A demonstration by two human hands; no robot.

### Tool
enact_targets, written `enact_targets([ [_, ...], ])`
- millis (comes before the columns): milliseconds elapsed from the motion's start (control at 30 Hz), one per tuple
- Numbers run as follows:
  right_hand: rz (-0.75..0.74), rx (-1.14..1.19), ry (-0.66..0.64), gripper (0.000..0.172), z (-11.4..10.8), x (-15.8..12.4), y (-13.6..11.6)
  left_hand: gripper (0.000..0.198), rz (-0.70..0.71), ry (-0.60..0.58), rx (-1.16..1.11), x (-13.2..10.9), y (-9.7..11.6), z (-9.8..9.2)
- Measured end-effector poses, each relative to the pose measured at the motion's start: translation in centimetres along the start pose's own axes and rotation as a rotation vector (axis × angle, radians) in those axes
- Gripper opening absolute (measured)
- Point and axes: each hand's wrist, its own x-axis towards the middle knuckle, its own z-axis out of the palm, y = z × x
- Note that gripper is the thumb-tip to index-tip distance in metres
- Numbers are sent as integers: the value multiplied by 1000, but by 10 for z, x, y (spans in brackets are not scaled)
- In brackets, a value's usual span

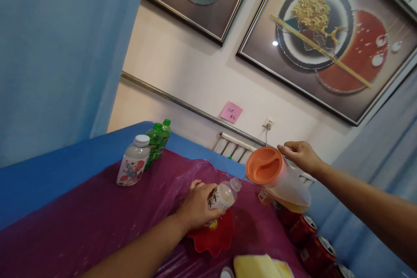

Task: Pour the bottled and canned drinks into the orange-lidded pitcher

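Note:
My left hand (198, 206) is wrapped round a small clear bottle (224, 195) with a leaf print and pale contents. The bottle is uncapped and leans to the right, over a red scalloped dish (213, 241). My right hand (301, 155) grips a translucent pitcher (291, 186) by its handle side; the handle itself is mostly hidden. Tipped toward the bottle, the pitcher has an orange lid (263, 165) and yellowish liquid inside. A thin stream shows between the lid's edge and the bottle's mouth. A white cap (227, 273) lies at the bottom edge of the view.
A larger white-capped bottle (133, 160) and two green bottles (155, 139) stand at the left on the purple cover (81, 217). A yellow cloth (257, 266) lies in front. Several red cans (317, 252) line the right side. Behind are a wall rail (192, 107) and a socket (268, 123).

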Motion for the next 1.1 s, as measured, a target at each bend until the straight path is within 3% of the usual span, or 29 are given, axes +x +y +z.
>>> enact_targets([
  [1100,-7,-15,-3,58,0,-1,0,54,0,-7,0,0,1,0],
])
